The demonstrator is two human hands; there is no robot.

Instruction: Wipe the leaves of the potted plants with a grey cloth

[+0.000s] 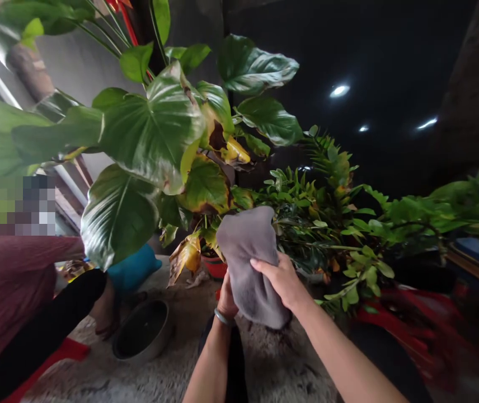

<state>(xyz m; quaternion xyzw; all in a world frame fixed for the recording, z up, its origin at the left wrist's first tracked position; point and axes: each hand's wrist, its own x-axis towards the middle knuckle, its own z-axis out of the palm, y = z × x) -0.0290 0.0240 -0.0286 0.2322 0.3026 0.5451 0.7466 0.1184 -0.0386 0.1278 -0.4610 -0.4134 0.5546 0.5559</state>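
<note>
A grey cloth (250,263) is held up between my two hands in the middle of the view. My right hand (283,280) grips its right side, with the thumb lying across the front. Behind the cloth's lower left edge, my left hand (228,299) holds it from below; most of those fingers are hidden. Just past the cloth, to its left, are large green leaves (155,129) of a potted plant, some yellowed and browned. A drooping yellow-brown leaf (187,257) hangs near a red pot (214,267).
At left a person in a maroon top (17,302) sits by a red stool (65,351). A round metal basin (142,330) stands on the rough floor. Leafy plants (340,218) spread rightward before a dark glossy wall (348,73). Red plastic (407,324) lies at lower right.
</note>
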